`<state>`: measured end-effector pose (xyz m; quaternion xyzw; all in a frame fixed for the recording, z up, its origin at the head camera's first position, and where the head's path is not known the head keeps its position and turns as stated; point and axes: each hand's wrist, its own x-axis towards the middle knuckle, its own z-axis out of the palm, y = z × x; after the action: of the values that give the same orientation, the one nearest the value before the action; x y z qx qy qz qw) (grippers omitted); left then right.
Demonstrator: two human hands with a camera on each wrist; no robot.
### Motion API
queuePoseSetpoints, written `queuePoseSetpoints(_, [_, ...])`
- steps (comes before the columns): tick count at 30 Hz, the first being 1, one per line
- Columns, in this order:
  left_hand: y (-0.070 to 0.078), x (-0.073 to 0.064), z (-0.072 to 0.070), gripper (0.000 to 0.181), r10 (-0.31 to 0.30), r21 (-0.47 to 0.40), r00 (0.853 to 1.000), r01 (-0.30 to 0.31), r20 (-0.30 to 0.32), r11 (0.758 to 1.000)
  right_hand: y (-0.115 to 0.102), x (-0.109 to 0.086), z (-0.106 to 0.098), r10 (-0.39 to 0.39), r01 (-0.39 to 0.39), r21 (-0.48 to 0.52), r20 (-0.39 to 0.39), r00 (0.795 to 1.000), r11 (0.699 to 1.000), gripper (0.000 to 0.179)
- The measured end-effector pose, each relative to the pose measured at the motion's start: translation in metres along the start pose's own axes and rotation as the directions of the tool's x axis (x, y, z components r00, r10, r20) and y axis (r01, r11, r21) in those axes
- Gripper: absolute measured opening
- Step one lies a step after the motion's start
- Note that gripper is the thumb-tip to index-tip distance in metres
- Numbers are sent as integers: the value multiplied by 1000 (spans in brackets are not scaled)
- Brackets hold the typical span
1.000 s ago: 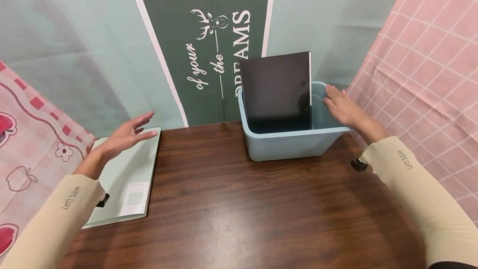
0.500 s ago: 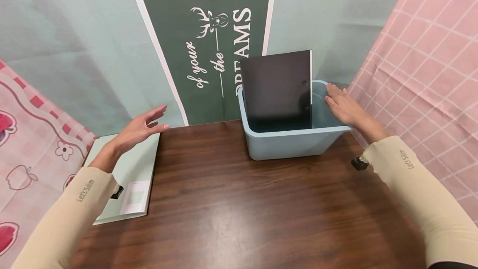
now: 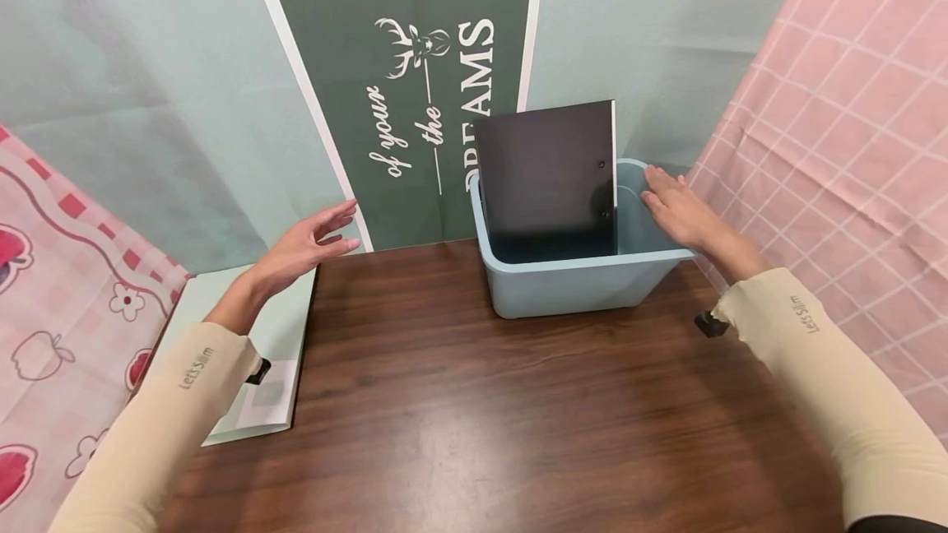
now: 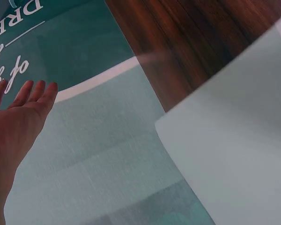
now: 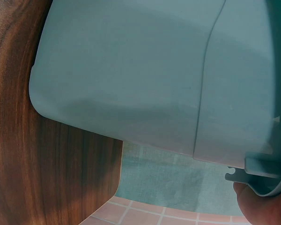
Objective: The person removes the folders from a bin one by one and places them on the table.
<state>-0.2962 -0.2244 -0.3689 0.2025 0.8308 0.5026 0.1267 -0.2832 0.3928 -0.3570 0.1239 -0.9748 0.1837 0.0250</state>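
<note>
- Wood-grain table (image 3: 444, 434): I see it under everything.
- Blue plastic bin (image 3: 570, 290): on the table's right.
- Pale green folder (image 3: 285, 327): flat at left.
- Black folder (image 3: 548, 175): in the bin, tilted, its top above the rim.
- Right hand (image 3: 681, 208): on the bin's right rim — pinching or just resting, I can't tell.
- Left hand (image 3: 299, 245): near the green folder's far edge, fingers loosely extended, empty.

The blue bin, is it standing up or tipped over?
Standing up. The bin sits base-down on the wooden table, its open top facing up, and a flat black thing sticks out above it.
</note>
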Motion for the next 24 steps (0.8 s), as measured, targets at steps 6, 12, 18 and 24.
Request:
queuePoseSetpoints(6, [7, 5, 6, 76, 24, -6, 1000, -24, -1, 1000, -2, 0, 0, 16, -16, 0, 4, 1000, 1000, 64])
queuePoseSetpoints(12, [14, 15, 15, 74, 50, -28, 999, -50, -8, 998, -3, -1, 0, 13, -13, -6, -1, 1000, 1000, 64])
queuePoseSetpoints(18, [19, 28, 26, 72, 89, -39, 996, -89, -5, 995, -2, -3, 1, 7, -7, -3, 11, 1000, 1000, 64])
queuePoseSetpoints(24, [26, 42, 36, 70, 136, -114, 990, -137, -20, 984, 0, -2, 0, -1, 1, 7, -1, 1000, 1000, 64])
